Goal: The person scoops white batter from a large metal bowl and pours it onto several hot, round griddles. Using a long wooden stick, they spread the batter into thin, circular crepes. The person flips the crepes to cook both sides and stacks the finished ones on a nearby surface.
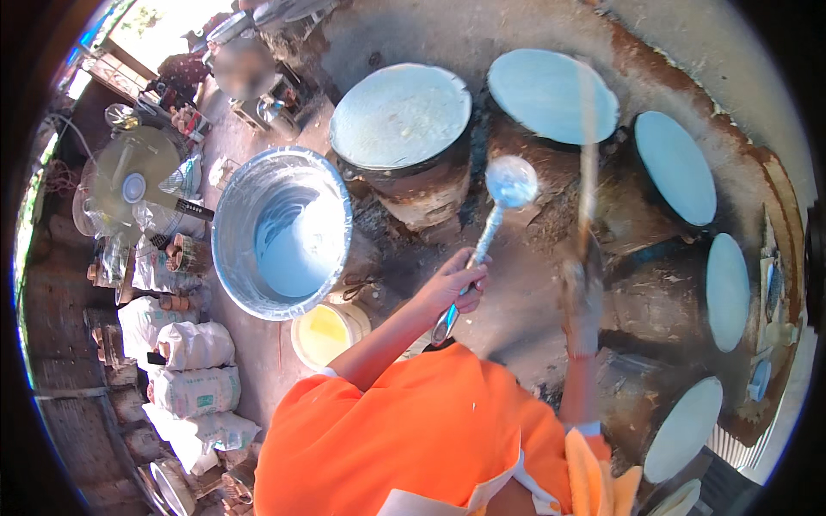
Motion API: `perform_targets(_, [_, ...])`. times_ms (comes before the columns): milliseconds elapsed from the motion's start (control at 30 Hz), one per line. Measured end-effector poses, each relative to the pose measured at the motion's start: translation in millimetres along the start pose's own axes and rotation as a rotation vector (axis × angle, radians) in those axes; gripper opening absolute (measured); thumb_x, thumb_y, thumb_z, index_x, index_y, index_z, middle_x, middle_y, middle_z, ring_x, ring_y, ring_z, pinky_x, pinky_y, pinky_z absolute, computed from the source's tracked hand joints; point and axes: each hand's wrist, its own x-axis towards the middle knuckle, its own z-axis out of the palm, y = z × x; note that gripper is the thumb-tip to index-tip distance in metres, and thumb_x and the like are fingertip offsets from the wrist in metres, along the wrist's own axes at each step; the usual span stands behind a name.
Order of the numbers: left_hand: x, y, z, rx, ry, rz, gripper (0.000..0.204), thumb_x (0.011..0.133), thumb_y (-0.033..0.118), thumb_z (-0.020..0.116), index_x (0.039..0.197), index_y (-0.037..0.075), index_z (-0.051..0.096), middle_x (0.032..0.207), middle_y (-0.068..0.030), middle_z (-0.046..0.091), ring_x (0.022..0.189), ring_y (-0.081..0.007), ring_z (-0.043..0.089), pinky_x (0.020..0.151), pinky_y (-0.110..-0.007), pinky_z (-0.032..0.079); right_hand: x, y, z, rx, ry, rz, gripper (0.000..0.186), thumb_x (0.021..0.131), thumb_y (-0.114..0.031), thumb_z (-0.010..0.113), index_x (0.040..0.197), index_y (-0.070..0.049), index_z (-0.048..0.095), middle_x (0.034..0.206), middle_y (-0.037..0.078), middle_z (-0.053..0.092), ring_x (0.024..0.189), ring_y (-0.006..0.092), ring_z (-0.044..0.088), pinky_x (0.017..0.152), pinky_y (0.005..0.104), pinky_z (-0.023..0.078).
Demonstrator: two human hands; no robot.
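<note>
My left hand is closed around the handle of a ladle. The ladle's round bowl is coated in wet white liquid and sits in the air over the floor between the stoves. To the right, my right hand is smeared by motion and seems to wear a grey glove. Rising from it is a long pale stick, also blurred, whose upper end crosses a round flat pan with a smooth white surface. At my left stands a large metal tub partly filled with white liquid.
More round white-topped pans rest on brown stoves, curving around my right side. A yellow-filled bucket stands beside the tub. At the left are a standing fan and stacked white sacks. Another person is at the far left.
</note>
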Motion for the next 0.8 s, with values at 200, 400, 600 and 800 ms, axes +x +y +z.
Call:
perform_targets(200, [-61.3, 74.8, -125.1, -0.039, 0.382, 0.134, 0.024, 0.089, 0.012, 0.047, 0.113, 0.008, 0.041, 0.070, -0.0026, 0.046, 0.035, -0.0058, 0.033, 0.034, -0.020, 0.027, 49.3, 72.7, 156.8, -0.179, -0.353, -0.095, 0.028, 0.088, -0.027, 0.049, 0.104, -0.006, 0.059, 0.096, 0.017, 0.060, 0.078, 0.0274, 0.060, 0.064, 0.0381, 0.050])
perform_targets(400, [-150.4, 72.0, -261.1, -0.115, 0.818, 0.287, 0.017, 0.091, 0.013, 0.045, 0.107, 0.011, 0.041, 0.069, -0.0027, 0.046, 0.034, -0.0062, 0.032, 0.032, -0.021, 0.024, 86.8, 107.6, 245.0, -0.856, -0.432, -0.187, 0.031, 0.091, -0.031, 0.042, 0.115, -0.012, 0.049, 0.110, 0.016, 0.051, 0.095, 0.0349, 0.053, 0.079, 0.0400, 0.046])
perform_targets(600, [-163.4, 65.2, -323.6, 0.157, 1.101, 0.088, 0.012, 0.089, 0.015, 0.048, 0.095, 0.008, 0.040, 0.067, -0.0062, 0.047, 0.039, -0.0126, 0.040, 0.036, -0.026, 0.034, 101.8, 84.4, 300.4, -0.746, -0.615, -0.426, 0.038, 0.090, -0.027, 0.047, 0.124, -0.010, 0.047, 0.106, 0.016, 0.059, 0.094, 0.0360, 0.057, 0.079, 0.0404, 0.046])
perform_targets(800, [-121.9, 1.9, -463.3, 1.300, 0.987, -0.329, 0.029, 0.081, 0.007, 0.048, 0.105, -0.002, 0.035, 0.087, -0.0360, 0.054, 0.085, -0.0491, 0.054, 0.071, -0.049, 0.044, 86.9, 70.5, 296.9, -0.782, -0.711, -0.656, 0.027, 0.082, -0.012, 0.056, 0.109, -0.008, 0.058, 0.083, 0.014, 0.059, 0.077, 0.0278, 0.060, 0.074, 0.0394, 0.047])
